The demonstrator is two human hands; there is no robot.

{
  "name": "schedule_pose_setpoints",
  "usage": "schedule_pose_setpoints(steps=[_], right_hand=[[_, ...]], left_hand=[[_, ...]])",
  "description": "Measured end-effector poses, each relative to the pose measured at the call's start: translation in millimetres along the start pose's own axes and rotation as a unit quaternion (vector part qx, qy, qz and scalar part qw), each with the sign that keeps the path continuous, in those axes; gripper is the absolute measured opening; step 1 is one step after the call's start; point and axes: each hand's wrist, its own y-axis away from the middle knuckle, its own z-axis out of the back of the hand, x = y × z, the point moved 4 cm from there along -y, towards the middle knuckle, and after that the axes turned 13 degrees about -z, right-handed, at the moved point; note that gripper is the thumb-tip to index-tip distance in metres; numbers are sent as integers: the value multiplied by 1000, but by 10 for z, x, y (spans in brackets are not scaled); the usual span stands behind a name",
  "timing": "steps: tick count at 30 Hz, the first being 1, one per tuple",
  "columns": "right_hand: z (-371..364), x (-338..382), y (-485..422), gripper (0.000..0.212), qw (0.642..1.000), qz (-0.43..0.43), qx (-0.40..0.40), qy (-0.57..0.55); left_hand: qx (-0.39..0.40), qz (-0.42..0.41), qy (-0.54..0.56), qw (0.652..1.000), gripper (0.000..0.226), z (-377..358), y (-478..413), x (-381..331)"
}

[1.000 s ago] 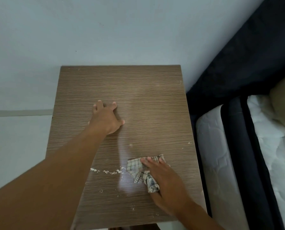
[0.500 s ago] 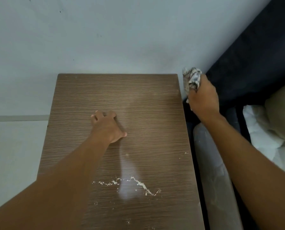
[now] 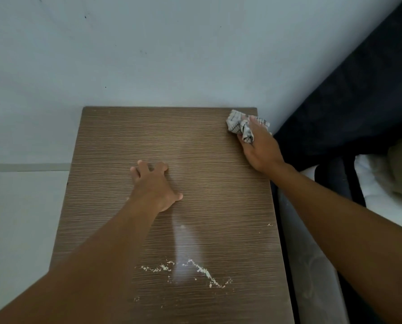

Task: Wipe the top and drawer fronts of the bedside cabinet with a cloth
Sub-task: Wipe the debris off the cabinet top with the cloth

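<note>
Brown wood-grain laminate forms the top of the bedside cabinet (image 3: 148, 136), seen from above against a pale wall. The person's left hand (image 3: 154, 187) rests near the middle of the top, fingers spread and braced on the surface. The right hand (image 3: 257, 146) presses a bunched checked cloth (image 3: 240, 125) onto the far right corner, fingers curled around the cloth. A trail of pale crumbs (image 3: 195, 270) lies toward the near edge, with a few specks nearer the right edge. The main risk is that a sweep from the corner pushes crumbs off the right edge into the narrow gap beside the mattress (image 3: 312, 265), or that the small wad passes over them and leaves a smear. The drawer fronts are out of view, so their state cannot be told. Half a second earlier the cloth is lifted in the air beyond the right edge; now it is down on the corner, while the left hand and the crumb trail are unchanged.
</note>
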Motion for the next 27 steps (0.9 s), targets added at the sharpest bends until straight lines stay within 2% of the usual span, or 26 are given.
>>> schedule_pose_setpoints(steps=[6, 10, 13, 17, 21, 24, 27], right_hand=[[25, -263, 578, 56, 993, 95, 73, 15], [-80, -448, 1141, 58, 986, 120, 111, 17], [-128, -541, 1560, 61, 986, 126, 110, 17], [-178, -580, 1990, 69, 991, 100, 84, 14], [-270, -465, 2312, 70, 998, 26, 49, 4], [-420, -274, 2571, 68, 998, 13, 59, 19], [-601, -92, 2803, 69, 996, -38, 85, 5]], left_hand=[[11, 6, 7, 1000, 89, 13, 14, -5], [5, 0, 6, 1000, 89, 28, 32, -18], [13, -1, 1, 1000, 89, 41, 41, -31], [12, -6, -5, 1000, 90, 39, 34, -26], [5, -7, -14, 1000, 91, 24, 26, -8], [6, -9, -16, 1000, 92, 25, 29, -8], [5, -15, -21, 1000, 92, 22, 30, -9]])
